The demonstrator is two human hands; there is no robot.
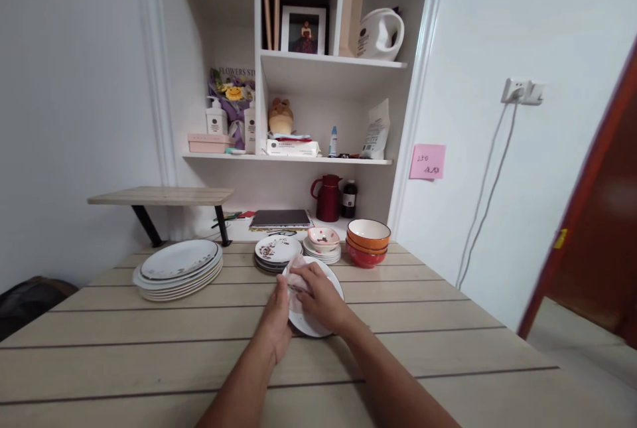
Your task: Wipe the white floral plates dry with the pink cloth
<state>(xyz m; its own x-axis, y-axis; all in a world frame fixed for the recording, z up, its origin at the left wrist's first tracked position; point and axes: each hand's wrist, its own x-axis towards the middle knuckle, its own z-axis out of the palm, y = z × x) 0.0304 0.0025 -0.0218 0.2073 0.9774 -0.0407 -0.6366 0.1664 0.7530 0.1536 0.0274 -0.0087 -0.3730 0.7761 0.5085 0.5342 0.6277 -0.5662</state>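
Note:
My left hand (275,322) grips the left edge of a white plate (314,323), its thumb up at the rim and its other fingers hidden behind. The plate is tilted up above the table. My right hand (321,295) presses a crumpled whitish cloth or tissue (295,267) against the plate's face, fingers bent over it. Just beyond the plate are a stack of dark-edged plates (279,249) with a floral one on top, and a stack of small white plates (326,257) bearing a patterned bowl (323,237).
Large white plates (179,261) are stacked at the left of the slatted table (199,348). Orange and red bowls (368,242) are nested at the right. Behind stand a red jug (328,199), a dark bottle (349,199), a closed laptop (280,217) and a small raised shelf (162,196).

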